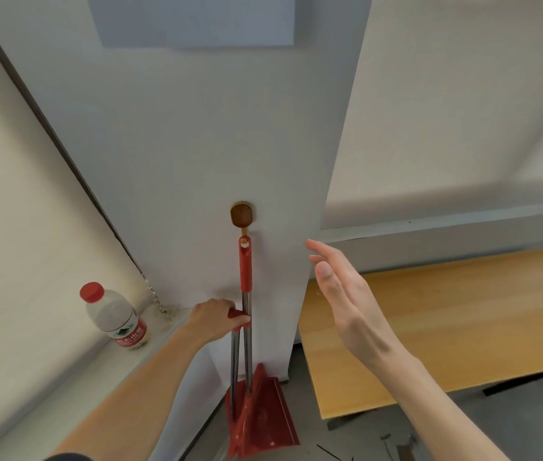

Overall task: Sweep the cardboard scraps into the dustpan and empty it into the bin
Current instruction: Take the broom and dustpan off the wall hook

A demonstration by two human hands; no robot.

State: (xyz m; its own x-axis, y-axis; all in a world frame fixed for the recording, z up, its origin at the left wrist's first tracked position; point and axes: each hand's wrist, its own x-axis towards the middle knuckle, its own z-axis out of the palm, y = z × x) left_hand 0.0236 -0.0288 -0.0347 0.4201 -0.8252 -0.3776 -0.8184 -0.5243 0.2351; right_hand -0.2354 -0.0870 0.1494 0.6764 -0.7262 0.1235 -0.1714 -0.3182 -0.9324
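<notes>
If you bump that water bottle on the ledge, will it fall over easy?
Probably fairly easily. The water bottle is tall and narrow and stands upright near the edge of the ledge, so a side bump could tip it. It looks only partly filled, so it is likely light. Being round, it would probably roll once down. The red cap is on, so spilling seems unlikely.

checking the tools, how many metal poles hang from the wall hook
2: the longer pole hangs from the hook by its red grip; the shorter pole beside it, held by the left hand.
</notes>
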